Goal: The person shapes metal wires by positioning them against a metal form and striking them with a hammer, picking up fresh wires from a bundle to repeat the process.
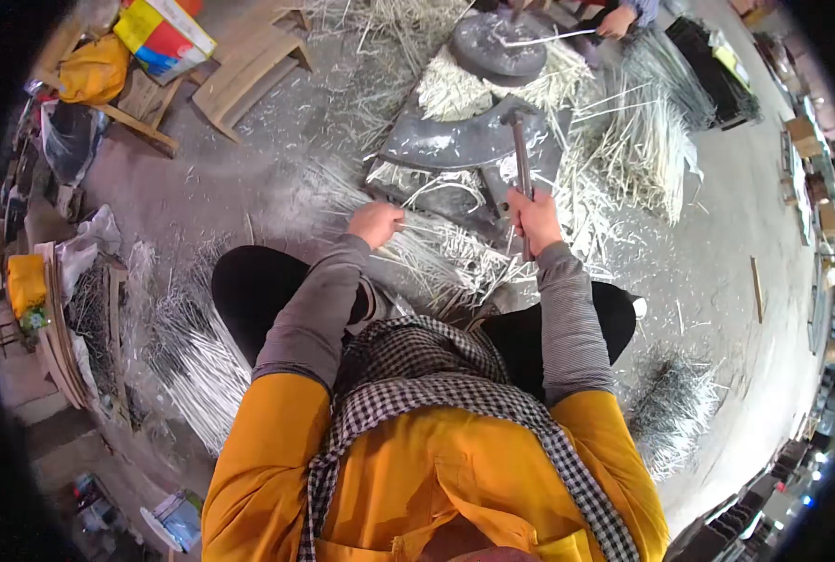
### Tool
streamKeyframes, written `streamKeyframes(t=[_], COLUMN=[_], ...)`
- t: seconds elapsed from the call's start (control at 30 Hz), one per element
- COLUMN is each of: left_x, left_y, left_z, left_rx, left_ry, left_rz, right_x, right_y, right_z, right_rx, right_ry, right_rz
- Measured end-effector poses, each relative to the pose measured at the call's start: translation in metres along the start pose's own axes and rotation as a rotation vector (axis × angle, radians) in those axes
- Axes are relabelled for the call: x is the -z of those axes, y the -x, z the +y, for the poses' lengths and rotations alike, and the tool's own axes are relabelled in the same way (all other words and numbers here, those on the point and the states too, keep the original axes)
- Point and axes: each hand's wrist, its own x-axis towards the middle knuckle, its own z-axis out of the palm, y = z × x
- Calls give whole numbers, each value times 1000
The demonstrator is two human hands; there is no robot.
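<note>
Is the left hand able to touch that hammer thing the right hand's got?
Probably yes. The left hand is close by, nothing tall seems to stand between, and the hammer-like tool has bare handle showing beyond the right hand.

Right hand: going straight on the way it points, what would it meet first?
Beyond the hammer-like tool it grips, the right hand would probably meet the dark curved plate first, though depth is unclear.
</note>
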Motion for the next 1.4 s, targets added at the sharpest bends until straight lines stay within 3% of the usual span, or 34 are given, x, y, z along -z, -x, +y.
streamKeyframes(t=[0.13,0.23,0.4,0.67,0.83,0.93,1.07,1.23,1.33,1.4], left_x=[59,62,32,-11,-69,-90,-94,-79,-61,-57], left_y=[10,10,-6,-16,-12,-6,0,3,3,2], left_z=[43,60,65,65,36,25,19,27,38,35], left_rx=[-55,-5,14,146,341,462,313,382,477,470], left_ry=[119,275,586,654,730,833,708,764,550,572], left_rz=[155,211,281,521,391,306,411,355,345,333], right_x=[13,25,28,15,8,4,-5,1,2,-6], right_y=[36,43,42,30,15,1,-19,-55,-69,-47], right_z=[-31,-28,-16,1,9,19,35,74,82,43], right_rx=[137,237,317,286,292,171,121,135,207,271], right_ry=[-51,-88,-113,-66,-39,131,203,366,469,314], right_rz=[58,80,148,171,159,195,203,186,259,234])
